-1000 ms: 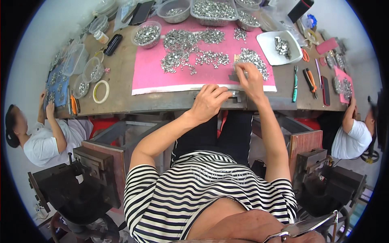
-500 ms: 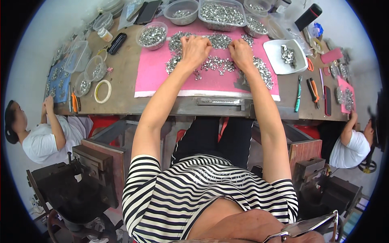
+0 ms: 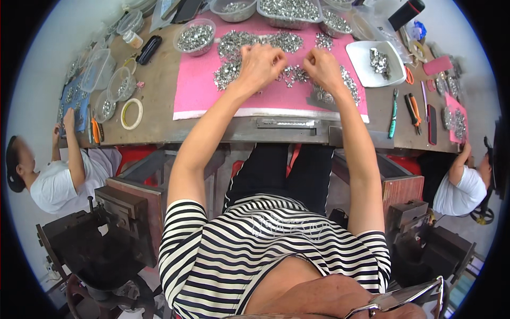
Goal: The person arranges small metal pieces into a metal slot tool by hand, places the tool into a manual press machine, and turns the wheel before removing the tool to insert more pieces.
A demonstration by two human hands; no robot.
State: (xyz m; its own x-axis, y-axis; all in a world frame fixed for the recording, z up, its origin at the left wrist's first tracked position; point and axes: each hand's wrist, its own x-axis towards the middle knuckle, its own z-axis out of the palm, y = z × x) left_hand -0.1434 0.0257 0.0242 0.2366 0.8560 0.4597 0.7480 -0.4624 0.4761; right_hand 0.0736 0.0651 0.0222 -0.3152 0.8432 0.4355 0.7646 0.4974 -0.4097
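Both hands are over a pink cloth mat (image 3: 199,101) bearing heaps of small shiny metal pieces (image 3: 232,43). My left hand (image 3: 261,65) hovers beside the left heaps, its fingers curled together and pointing right. Facing it across a short gap, my right hand (image 3: 322,68) is bent into a pinch near the right-hand heap (image 3: 349,87). Whatever the fingertips hold is too small or hidden to name. Loose metal pieces (image 3: 295,75) lie scattered between the hands, partly covered by the left one.
Beyond the mat stand a round clear bowl (image 3: 194,51) and a rectangular tub (image 3: 289,22) of pieces. To the right are a white tray (image 3: 390,80), a green-handled tool (image 3: 393,114) and orange pliers (image 3: 413,112). A tape roll (image 3: 132,114) lies left. Co-workers (image 3: 58,181) sit at both sides.
The view has tipped slightly, shifting the table upward. Both hands have drawn a little nearer my body over the mat, fingers more curled. The left co-worker's hands have moved apart.
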